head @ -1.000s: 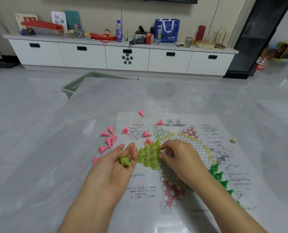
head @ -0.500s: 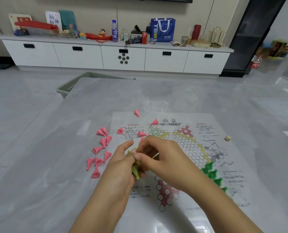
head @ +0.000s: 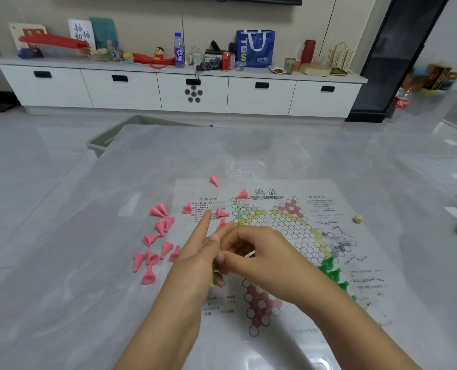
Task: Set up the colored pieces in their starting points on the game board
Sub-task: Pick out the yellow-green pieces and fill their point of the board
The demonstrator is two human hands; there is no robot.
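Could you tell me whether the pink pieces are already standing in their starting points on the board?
No, most pink pieces lie toppled on the table left of the board.

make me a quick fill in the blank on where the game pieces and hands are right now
1. The loose pieces lying on the table left of the game board are ____ in colour.
2. The dark green pieces stand along the board's ____ side.
3. The small die lies to the ____ of the board.
4. The left hand and the right hand meet over the board's ____ half.

Missing words: pink; right; right; left
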